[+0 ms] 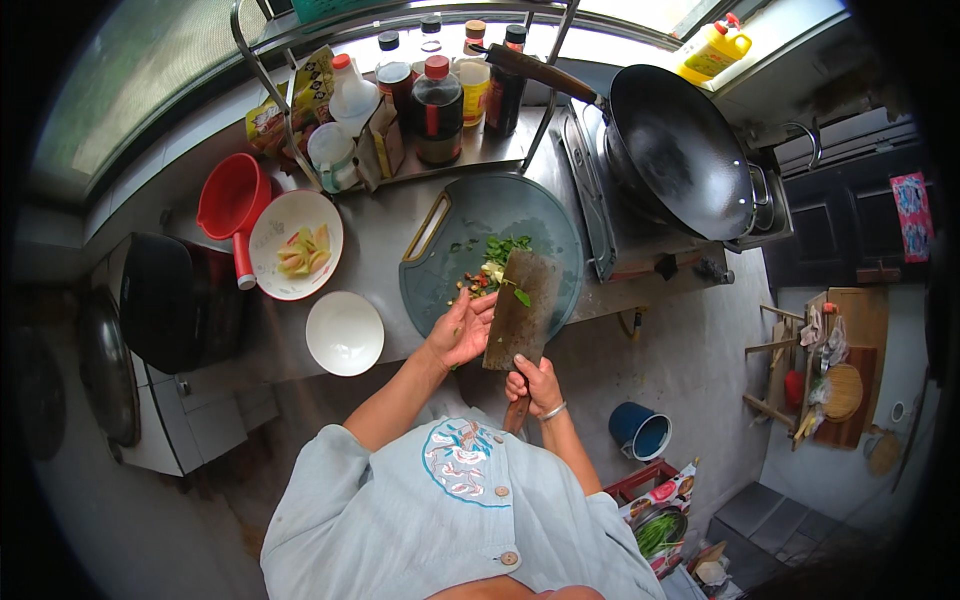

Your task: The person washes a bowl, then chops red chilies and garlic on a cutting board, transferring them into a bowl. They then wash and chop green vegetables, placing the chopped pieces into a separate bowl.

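Cleaver [523,310] juts over the cutting board [425,285] — right grip [536,387] round its handle [516,416], left grip [463,332] unclenched at the near edge.

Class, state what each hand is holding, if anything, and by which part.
The right hand holds the cleaver by its wooden handle, near the blade. The left hand is open beside it, holding nothing visible.

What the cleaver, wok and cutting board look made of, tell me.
Cleaver: probably steel, dull and blotchy; its brown handle looks wooden. Wok: likely iron or coated metal, dark, with glossy highlights. Cutting board: probably smooth plastic, grey-green without visible grain.
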Demonstrator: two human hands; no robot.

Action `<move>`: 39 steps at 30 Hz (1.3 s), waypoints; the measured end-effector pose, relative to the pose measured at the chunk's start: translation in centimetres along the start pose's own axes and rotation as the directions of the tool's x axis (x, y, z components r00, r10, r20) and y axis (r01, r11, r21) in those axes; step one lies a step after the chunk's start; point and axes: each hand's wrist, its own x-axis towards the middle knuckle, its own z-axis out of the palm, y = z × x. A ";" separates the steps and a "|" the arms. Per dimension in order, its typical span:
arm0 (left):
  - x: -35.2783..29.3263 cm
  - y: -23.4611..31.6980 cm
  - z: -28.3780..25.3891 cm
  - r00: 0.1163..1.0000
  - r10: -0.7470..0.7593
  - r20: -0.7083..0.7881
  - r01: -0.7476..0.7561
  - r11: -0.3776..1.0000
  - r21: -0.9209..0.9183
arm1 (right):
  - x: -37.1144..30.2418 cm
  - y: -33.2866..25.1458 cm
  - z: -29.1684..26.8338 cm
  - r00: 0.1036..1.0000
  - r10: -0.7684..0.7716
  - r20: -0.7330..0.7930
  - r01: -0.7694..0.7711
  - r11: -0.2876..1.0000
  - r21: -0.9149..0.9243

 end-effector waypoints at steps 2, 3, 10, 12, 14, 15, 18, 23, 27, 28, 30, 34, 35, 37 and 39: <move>0.1 0.4 -0.7 0.999 0.029 0.018 -0.029 0.999 -0.038 | -0.3 0.0 -0.2 1.000 0.019 -0.002 -0.019 0.999 -0.027; 0.3 0.5 -1.8 0.998 0.064 0.014 -0.063 0.997 -0.054 | -0.5 0.0 -0.3 1.000 0.028 -0.003 -0.028 0.999 -0.040; 0.7 0.5 -2.1 0.876 0.389 -0.285 -0.167 0.798 0.579 | -2.1 1.8 -3.1 0.991 0.026 -0.130 -0.034 0.997 -0.064; 0.3 0.2 -2.9 0.840 0.543 0.014 -0.196 0.278 0.940 | -2.4 2.2 -3.7 0.983 0.025 -0.183 -0.042 0.995 -0.090; 0.1 -0.3 -2.7 0.804 0.532 0.267 -0.234 -0.129 0.964 | -2.7 2.6 -3.9 0.971 0.026 -0.240 -0.052 0.993 -0.104; -0.1 -0.5 -2.6 0.793 0.497 0.352 -0.244 -0.270 0.931 | -2.7 2.8 -4.0 0.967 0.022 -0.252 -0.054 0.991 -0.120; -0.6 -0.5 -1.2 0.770 0.366 0.522 -0.267 -0.557 0.786 | -2.7 3.5 -4.4 0.958 0.010 -0.286 -0.059 0.985 -0.162; -0.5 0.7 -1.1 0.731 0.486 0.480 0.002 -0.704 0.711 | -2.2 4.8 -4.0 0.953 -0.002 -0.303 -0.059 0.979 -0.193; 0.4 0.9 -2.6 0.771 0.510 0.381 0.100 -0.688 0.719 | -1.3 5.2 -3.5 0.957 0.002 -0.289 -0.063 0.978 -0.199; 0.8 0.8 -2.6 0.775 0.457 0.436 0.058 -0.739 0.671 | -1.1 5.2 -3.4 0.958 0.000 -0.286 -0.061 0.977 -0.202; 1.1 0.3 -2.4 0.782 0.446 0.435 0.051 -0.741 0.669 | -0.6 5.3 -3.0 0.961 0.004 -0.278 -0.062 0.977 -0.203; 1.8 -0.3 -2.1 0.764 0.463 0.449 0.034 -0.724 0.689 | 0.7 5.9 -2.1 0.968 0.040 -0.247 -0.092 0.975 -0.201; 2.0 -0.3 -2.0 0.759 0.471 0.449 0.027 -0.712 0.702 | 1.1 6.1 -1.8 0.971 0.054 -0.234 -0.104 0.973 -0.204; 1.8 -0.6 -1.9 0.757 0.504 0.416 0.059 -0.686 0.725 | 1.5 6.5 -1.1 0.973 0.061 -0.220 -0.109 0.971 -0.212; 1.7 -0.7 -1.9 0.730 0.538 0.421 0.052 -0.658 0.752 | 1.9 6.6 -0.1 0.979 0.088 -0.183 -0.124 0.972 -0.200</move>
